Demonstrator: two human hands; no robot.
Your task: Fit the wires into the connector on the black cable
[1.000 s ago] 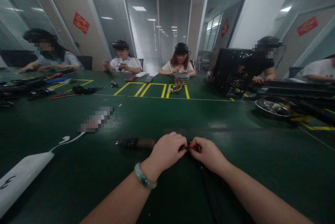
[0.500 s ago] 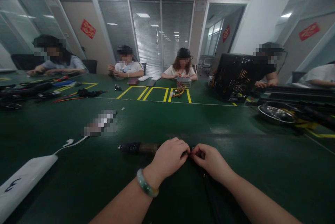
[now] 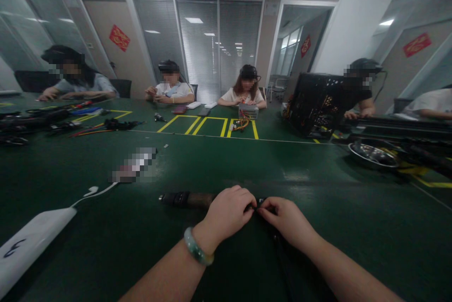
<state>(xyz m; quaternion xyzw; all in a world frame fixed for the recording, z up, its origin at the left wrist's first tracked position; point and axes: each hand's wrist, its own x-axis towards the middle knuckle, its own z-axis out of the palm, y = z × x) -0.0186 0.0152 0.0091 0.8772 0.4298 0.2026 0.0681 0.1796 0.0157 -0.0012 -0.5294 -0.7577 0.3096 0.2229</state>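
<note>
On the green table, a dark rod (image 3: 196,199) with a brownish section and a small metal tip lies crosswise, its tip to the left. My left hand (image 3: 231,208) is curled over its right part, fingers closed. Close beside it, my right hand (image 3: 282,215) has thumb and finger pinched together near the left fingertips. What the pinch holds is too small and dark to make out. From under my right hand a thin dark piece (image 3: 282,259) runs down towards me; whether it joins the rod is hidden.
A white power bank (image 3: 35,240) with a cable leads to a blurred-out phone (image 3: 136,165) at left. A metal bowl (image 3: 373,153) and black computer case (image 3: 314,106) stand at right. Cables (image 3: 109,126) lie far left. Several people sit across the table (image 3: 219,163).
My right hand's fingers have shifted slightly at the pinch. My left hand and the rod stay in place.
</note>
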